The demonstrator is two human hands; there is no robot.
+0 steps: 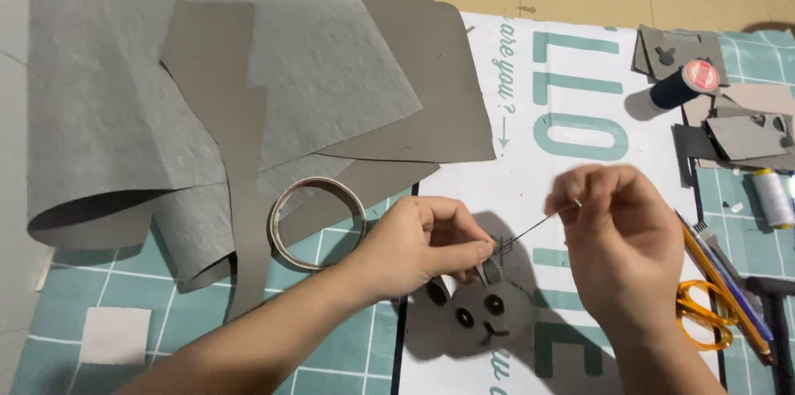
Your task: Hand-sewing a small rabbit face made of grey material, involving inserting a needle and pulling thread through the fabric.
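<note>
Teal gridded cutting mat and a white printed sheet are covering the work surface. Near centre, the left hand is pinching the top edge of a grey felt animal face between thumb and fingers, the piece lying just below at 5 o'clock from that hand. The right hand, at 3 o'clock from the left, is closed with fingertips gripping a needle, and dark thread is running taut down to the felt. A tape ring is sitting at 9 o'clock, touching large grey felt sheets. Orange-handled scissors are lying at 4 o'clock, a dark thread spool at 1 o'clock.
</note>
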